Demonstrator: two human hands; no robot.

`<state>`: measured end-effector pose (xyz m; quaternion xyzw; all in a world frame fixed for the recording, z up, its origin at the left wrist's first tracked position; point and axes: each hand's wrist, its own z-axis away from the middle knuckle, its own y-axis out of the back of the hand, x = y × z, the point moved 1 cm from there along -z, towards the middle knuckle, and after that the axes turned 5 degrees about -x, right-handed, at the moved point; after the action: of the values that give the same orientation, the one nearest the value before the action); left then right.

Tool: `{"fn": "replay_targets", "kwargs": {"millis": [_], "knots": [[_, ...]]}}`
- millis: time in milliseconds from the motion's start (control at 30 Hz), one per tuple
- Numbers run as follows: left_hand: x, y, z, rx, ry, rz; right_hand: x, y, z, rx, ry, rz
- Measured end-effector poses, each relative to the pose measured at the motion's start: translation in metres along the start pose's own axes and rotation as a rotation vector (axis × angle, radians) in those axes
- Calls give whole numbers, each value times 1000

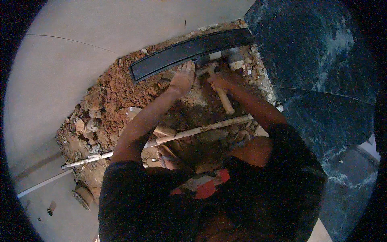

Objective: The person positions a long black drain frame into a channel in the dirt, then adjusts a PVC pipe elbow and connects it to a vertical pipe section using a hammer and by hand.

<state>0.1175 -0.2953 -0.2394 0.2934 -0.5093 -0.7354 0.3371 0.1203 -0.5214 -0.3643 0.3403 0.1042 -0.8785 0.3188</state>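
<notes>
Left hand (183,77) rests flat, fingers spread wide, against the near edge of the long black channel (189,50) that lies across the far side of the broken-out pit (109,101). Right hand (219,80) is closed around the wooden handle of a hammer (223,97), gripped close to the head, with the handle end pointing back toward the person. The hammer head sits just beside the left fingertips, at the channel edge.

Risks, largest first:
- Channel: a blow landing on its edge could crack it or knock it out of line, since only the left palm steadies it.
- White pipe (193,132): it crosses the pit below both forearms, exposed in the rubble. A dropped tool or a dislodged lump could dent or split it.
- Dark marble floor (322,72): it borders the pit on the right; flying chips could mark it.
- Left fingers: they lie next to the striking point, so a glancing swing would likely hit them.
- Loose rubble: small fragments could scatter upward toward the face.

Containers: the pit is the only holding space, filled with reddish broken masonry and pale stone pieces. The channel appears empty along its visible length, though the part behind the hands cannot be seen.
</notes>
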Motion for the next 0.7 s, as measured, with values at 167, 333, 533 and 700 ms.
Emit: {"fn": "replay_targets", "kwargs": {"millis": [167, 333, 533, 700], "knots": [[-3, -1, 7, 33, 13, 84, -29, -4, 10, 47, 1, 82], [-1, 24, 16, -133, 4, 130, -2, 3, -33, -157, 31, -219], [-7, 61, 34, -119, -66, 337, 19, 26, -31, 143, 316, 867], [-58, 47, 36, 220, 27, 371, -45, 13, 14, 488, 729, 1171]]}}
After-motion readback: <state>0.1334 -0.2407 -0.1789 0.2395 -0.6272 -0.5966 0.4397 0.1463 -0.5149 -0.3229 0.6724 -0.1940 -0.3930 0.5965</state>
